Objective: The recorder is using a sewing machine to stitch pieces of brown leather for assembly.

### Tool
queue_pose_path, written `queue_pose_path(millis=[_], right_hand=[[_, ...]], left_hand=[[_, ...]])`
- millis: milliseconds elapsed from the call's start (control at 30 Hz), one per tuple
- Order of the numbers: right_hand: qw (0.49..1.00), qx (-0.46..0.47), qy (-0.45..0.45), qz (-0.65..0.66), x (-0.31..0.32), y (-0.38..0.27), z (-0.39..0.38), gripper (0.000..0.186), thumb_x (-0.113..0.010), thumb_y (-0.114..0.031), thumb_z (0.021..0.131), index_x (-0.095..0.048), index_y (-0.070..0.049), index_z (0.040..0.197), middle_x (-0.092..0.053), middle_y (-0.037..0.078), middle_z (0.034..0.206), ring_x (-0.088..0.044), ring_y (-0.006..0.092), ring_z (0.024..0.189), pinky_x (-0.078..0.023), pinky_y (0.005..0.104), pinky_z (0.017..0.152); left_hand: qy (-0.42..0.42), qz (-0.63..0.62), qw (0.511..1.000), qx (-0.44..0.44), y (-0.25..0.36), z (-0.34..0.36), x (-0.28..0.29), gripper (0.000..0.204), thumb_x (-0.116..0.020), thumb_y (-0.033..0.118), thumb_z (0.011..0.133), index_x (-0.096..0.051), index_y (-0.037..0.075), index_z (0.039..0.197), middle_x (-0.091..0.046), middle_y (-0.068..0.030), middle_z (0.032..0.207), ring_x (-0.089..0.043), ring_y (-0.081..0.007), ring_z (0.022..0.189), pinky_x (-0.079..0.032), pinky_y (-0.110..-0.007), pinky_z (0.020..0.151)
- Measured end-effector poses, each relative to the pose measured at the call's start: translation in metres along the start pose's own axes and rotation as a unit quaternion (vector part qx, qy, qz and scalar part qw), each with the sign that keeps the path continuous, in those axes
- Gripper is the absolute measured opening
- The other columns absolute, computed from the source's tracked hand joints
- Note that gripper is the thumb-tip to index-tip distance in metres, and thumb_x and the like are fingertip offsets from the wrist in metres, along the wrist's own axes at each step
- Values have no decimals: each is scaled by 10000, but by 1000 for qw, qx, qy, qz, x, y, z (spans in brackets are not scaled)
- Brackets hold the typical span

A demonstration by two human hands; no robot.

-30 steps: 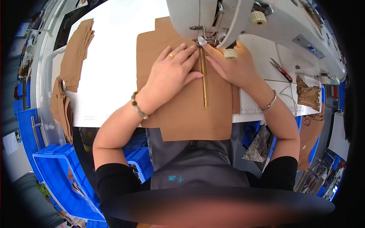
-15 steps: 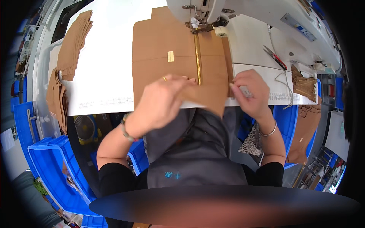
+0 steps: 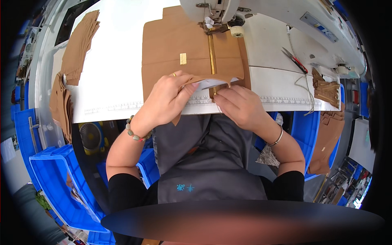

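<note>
A brown panel (image 3: pixel 163 49) lies on the white table (image 3: pixel 112 57), its upper part reaching beside the presser foot of the sewing machine (image 3: pixel 281 28). A gold zipper (image 3: pixel 212 53) runs down it from the foot, with a pale gold tab (image 3: pixel 183 59) to the left. My left hand (image 3: pixel 167 98) is closed on the panel's near edge, which is lifted and folded back, showing a white underside. My right hand (image 3: pixel 238 104) is closed round the lower end of the zipper strip under that flap; its fingertips are partly hidden.
Brown cut-piece stacks (image 3: pixel 79 47) sit at left, more (image 3: pixel 324 136) at lower right. Red-handled scissors (image 3: pixel 300 65), a cord (image 3: pixel 306 90) and small brown pieces (image 3: pixel 326 90) are right of the machine. Blue crates (image 3: pixel 57 183) and a fan (image 3: pixel 90 136) are below the table.
Both hands came down from the presser foot toward the table's front edge. The near edge of the panel is now lifted, and my right hand has moved inward onto the zipper's lower end.
</note>
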State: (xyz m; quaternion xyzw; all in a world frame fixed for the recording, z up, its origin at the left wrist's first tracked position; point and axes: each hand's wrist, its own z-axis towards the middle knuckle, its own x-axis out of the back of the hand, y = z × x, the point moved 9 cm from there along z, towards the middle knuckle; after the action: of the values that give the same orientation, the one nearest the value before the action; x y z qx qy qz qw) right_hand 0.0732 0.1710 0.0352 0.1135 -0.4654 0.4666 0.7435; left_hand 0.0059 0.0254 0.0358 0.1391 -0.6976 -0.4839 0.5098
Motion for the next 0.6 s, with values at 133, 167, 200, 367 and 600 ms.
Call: queue_pose_path(millis=[133,167,200,367,600], right_hand=[[1000,4,26,4,5,0,-2,321,-760,-77,734,-692,-4,1039,-684,113,1018,-673,292,869,-575,370,700],[1000,4,25,4,5,0,-2,321,-760,-77,734,-692,-4,1039,-684,113,1018,-673,292,869,-575,370,700],[1000,2,23,8,4,1,-3,320,-759,-75,736,-691,-3,1041,-683,116,1017,-677,295,866,-578,370,693],[999,9,32,5,5,0,-4,333,-765,-80,735,-690,-1,1048,-681,124,1012,-681,305,856,-580,371,679],[999,21,22,-42,5,-4,-3,323,-758,-128,735,-702,-14,1032,-690,109,992,-680,290,848,-569,351,642]], left_hand=[[5,-8,1000,-7,1,0,2,302,-542,217,1039,-701,-28,1114,-614,-219,819,-619,-425,762,-489,-467,705],[1,-11,1000,-1,0,1,1,302,-543,219,1040,-701,-29,1108,-613,-221,820,-618,-426,764,-488,-468,706],[-3,-14,1000,7,-1,1,1,303,-544,221,1040,-701,-30,1103,-613,-223,821,-618,-427,766,-487,-469,707],[8,-20,1000,3,-3,-2,3,291,-551,209,1026,-695,-37,1086,-613,-230,825,-619,-436,779,-486,-470,708],[14,-62,998,11,-7,-8,2,273,-570,145,967,-677,-55,1118,-636,-242,865,-637,-442,801,-494,-465,716]])
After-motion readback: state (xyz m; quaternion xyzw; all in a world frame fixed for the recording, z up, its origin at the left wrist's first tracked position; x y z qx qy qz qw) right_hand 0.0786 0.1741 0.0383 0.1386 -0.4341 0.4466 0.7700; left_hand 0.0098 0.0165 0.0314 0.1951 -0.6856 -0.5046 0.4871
